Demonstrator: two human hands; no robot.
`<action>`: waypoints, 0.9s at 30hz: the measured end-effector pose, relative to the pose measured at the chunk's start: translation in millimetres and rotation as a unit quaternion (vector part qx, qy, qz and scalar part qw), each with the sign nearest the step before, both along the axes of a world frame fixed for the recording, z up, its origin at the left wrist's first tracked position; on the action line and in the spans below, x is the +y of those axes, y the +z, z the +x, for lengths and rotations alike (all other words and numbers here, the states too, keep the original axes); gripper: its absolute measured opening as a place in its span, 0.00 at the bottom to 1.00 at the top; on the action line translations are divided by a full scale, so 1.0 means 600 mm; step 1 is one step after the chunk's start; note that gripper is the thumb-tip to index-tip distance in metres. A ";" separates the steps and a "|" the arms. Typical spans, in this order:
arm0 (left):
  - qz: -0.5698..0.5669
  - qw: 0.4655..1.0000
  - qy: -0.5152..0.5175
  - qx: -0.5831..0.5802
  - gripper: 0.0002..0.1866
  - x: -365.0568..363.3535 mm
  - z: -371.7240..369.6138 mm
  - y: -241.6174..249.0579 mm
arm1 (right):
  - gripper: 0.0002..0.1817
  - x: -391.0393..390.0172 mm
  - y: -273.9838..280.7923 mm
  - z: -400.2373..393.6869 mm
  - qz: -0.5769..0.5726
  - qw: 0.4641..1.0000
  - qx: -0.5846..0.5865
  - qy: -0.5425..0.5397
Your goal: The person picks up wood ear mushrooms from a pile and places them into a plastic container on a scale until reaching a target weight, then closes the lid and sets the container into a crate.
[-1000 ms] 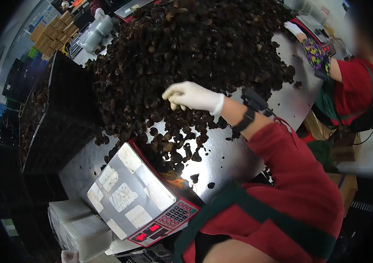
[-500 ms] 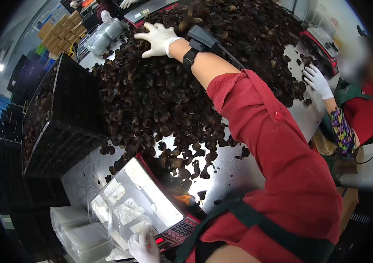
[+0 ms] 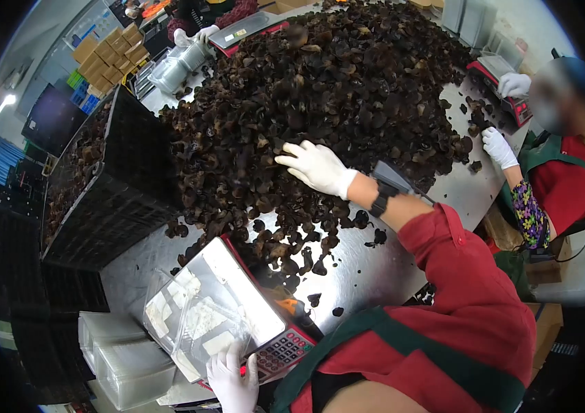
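Observation:
My right hand [image 3: 316,168], in a white glove with a dark watch at the wrist, lies palm down on a large heap of dark brown wood ear mushrooms [image 3: 237,144]. Its fingers are stretched out, and nothing shows in its grasp. At the bottom, my gloved left hand [image 3: 233,378] is at the near edge of a clear plastic box [image 3: 192,320], its fingers and thumb on the rim. This box is tilted over the pale plate of a red weighing scale [image 3: 261,310]. The hand partly hides the scale's display.
Stacked clear boxes [image 3: 124,358] stand beside the scale at lower left. A black crate [image 3: 120,186] holds more mushrooms. A grey scoop-like object [image 3: 392,177] lies behind my right wrist. At right, a co-worker's gloved hand [image 3: 499,148] is near another red scale [image 3: 505,86].
My right hand has drawn back from the far side of the heap towards me. My left hand has shifted slightly right. The co-worker's second hand now shows at their scale.

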State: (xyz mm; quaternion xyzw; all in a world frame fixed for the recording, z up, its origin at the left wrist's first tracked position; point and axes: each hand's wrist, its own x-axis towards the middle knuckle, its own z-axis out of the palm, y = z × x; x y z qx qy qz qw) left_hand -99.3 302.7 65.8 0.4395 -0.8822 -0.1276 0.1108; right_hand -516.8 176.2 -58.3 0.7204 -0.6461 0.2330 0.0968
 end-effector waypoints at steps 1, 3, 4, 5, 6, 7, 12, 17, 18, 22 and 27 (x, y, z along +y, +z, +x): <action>-0.010 1.000 -0.011 0.001 0.17 0.003 0.002 0.005 | 0.23 0.017 -0.003 0.000 0.035 0.999 -0.025 -0.005; -0.004 1.000 0.022 0.016 0.18 0.016 0.014 0.006 | 0.23 0.043 -0.019 -0.001 -0.011 1.000 0.008 -0.025; 0.005 0.998 0.052 0.028 0.18 0.023 0.024 0.004 | 0.24 0.054 -0.027 -0.002 -0.054 0.997 0.038 -0.048; 0.028 0.993 0.073 0.094 0.20 0.026 0.031 -0.008 | 0.27 0.063 -0.024 -0.001 -0.054 0.996 0.046 -0.059; 0.024 0.993 0.071 0.096 0.20 0.032 0.043 -0.013 | 0.27 0.066 -0.020 -0.001 -0.058 0.995 0.048 -0.059; -0.017 0.995 0.072 0.063 0.21 0.040 0.055 -0.016 | 0.26 0.070 -0.016 -0.004 -0.031 0.998 -0.009 -0.052; -0.111 0.988 0.092 0.046 0.19 0.067 0.055 0.015 | 0.18 0.067 0.016 -0.020 -0.087 0.973 -0.207 -0.049; -0.103 0.987 0.117 0.039 0.17 0.083 0.083 -0.017 | 0.12 0.086 0.061 -0.018 0.079 0.831 -0.548 -0.059; -0.112 0.986 0.120 0.042 0.17 0.084 0.084 -0.020 | 0.12 0.085 0.051 -0.023 0.099 0.794 -0.599 -0.033; -0.108 0.985 0.128 0.053 0.16 0.081 0.084 -0.025 | 0.12 0.092 0.038 -0.019 0.114 0.736 -0.667 -0.021; -0.106 0.984 0.134 0.046 0.15 0.068 0.077 -0.024 | 0.11 0.107 0.033 -0.015 0.141 0.715 -0.685 -0.022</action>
